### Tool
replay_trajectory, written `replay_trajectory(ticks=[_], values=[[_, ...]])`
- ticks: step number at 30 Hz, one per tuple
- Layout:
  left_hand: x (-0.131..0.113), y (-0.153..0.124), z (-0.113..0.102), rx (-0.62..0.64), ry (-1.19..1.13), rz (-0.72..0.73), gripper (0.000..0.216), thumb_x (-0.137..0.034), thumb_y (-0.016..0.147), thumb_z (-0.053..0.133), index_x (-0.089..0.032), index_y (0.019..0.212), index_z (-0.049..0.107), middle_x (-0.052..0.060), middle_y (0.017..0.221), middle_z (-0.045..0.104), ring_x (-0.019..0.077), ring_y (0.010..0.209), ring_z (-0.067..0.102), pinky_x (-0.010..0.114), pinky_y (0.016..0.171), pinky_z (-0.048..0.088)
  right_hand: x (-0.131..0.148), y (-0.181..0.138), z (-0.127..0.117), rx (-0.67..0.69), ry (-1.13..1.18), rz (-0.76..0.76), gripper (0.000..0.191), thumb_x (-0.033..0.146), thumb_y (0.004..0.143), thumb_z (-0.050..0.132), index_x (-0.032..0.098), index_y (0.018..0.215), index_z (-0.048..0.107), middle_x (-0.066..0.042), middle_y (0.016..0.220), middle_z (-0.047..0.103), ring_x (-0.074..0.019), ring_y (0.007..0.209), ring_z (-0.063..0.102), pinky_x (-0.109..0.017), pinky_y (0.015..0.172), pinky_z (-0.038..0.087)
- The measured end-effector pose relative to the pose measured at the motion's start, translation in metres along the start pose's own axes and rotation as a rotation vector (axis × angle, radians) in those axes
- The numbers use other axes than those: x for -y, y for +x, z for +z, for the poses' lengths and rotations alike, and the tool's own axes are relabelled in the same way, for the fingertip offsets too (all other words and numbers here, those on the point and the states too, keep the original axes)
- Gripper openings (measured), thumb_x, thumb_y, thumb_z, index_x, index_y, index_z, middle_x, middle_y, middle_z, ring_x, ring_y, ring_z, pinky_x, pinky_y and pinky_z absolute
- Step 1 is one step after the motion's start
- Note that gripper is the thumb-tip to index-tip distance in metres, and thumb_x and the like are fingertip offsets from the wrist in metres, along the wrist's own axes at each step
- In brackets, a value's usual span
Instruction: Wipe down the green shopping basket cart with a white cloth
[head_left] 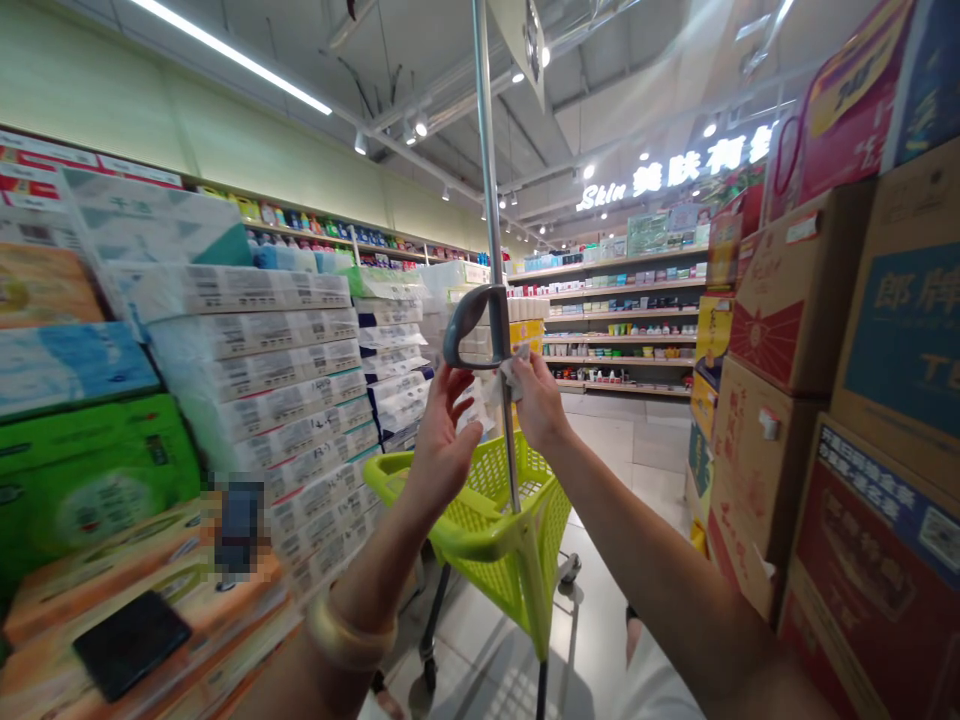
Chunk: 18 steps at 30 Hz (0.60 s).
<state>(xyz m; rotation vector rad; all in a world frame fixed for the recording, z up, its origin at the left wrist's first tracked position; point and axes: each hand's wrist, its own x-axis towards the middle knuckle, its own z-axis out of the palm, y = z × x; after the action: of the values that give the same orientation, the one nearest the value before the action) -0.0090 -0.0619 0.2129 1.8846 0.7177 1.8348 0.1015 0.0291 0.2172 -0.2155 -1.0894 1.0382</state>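
Note:
A metal pole (pixel 487 180) with a grey loop handle (pixel 465 318) rises from a lime-green shopping cart (pixel 480 545) in front of me. My right hand (pixel 541 402) pinches a crumpled white tissue (pixel 516 368) against the pole, just under the handle. To the left of the pole is my left hand (pixel 444 440), palm turned inward and fingers apart. Its fingertips are at the lower left of the handle; whether they touch it I cannot tell. It holds nothing that I can see. A gold-coloured bangle (pixel 351 632) circles the left wrist.
Packs of paper goods (pixel 292 370) are stacked high on the left. A black phone-like slab (pixel 131 643) lies on orange packs (pixel 225 610). Cardboard boxes (pixel 772 440) line the right side. Shelves of small products (pixel 622 330) stand across the tiled floor (pixel 630 440).

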Motion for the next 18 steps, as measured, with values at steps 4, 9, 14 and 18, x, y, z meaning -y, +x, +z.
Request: replay_trajectory(ticks=[4, 9, 14, 18], values=[[-0.004, 0.007, 0.002, 0.007, -0.017, 0.000, 0.075, -0.011, 0.068, 0.054, -0.028, 0.139, 0.035, 0.006, 0.134, 0.050, 0.0240, 0.128, 0.044, 0.042, 0.106, 0.037, 0.024, 0.039, 0.029, 0.017, -0.156, -0.173, 0.036, 0.046, 0.090, 0.045, 0.024, 0.118, 0.046, -0.003, 0.104, 0.058, -0.0148, 0.097, 0.057, -0.032, 0.089, 0.047], [-0.001, 0.006, 0.002, 0.035, -0.037, 0.015, 0.075, -0.012, 0.069, 0.058, -0.030, 0.138, 0.036, 0.005, 0.135, 0.049, 0.0235, 0.128, 0.043, 0.038, 0.103, 0.040, 0.049, 0.035, 0.055, 0.168, -0.566, -0.579, 0.040, 0.038, 0.095, 0.040, 0.028, 0.133, 0.041, -0.004, 0.141, 0.039, -0.0222, 0.137, 0.029, -0.048, 0.113, 0.026], [-0.012, 0.006, 0.004, 0.011, -0.070, 0.022, 0.064, -0.017, 0.072, 0.060, -0.022, 0.134, 0.041, 0.007, 0.139, 0.047, 0.0253, 0.130, 0.043, 0.037, 0.104, 0.041, 0.065, 0.003, 0.054, 0.630, -0.884, -0.883, 0.030, 0.025, 0.091, 0.048, 0.035, 0.117, 0.058, 0.005, 0.142, 0.042, -0.0225, 0.140, 0.026, -0.052, 0.117, 0.018], [-0.012, 0.007, 0.000, 0.017, -0.080, -0.014, 0.062, -0.011, 0.066, 0.055, -0.023, 0.126, 0.047, 0.005, 0.133, 0.052, 0.0234, 0.127, 0.046, 0.037, 0.104, 0.041, 0.068, 0.005, 0.046, 0.755, -0.985, -0.923, 0.030, 0.023, 0.090, 0.051, 0.036, 0.115, 0.061, 0.008, 0.143, 0.042, -0.0215, 0.141, 0.027, -0.051, 0.118, 0.018]])
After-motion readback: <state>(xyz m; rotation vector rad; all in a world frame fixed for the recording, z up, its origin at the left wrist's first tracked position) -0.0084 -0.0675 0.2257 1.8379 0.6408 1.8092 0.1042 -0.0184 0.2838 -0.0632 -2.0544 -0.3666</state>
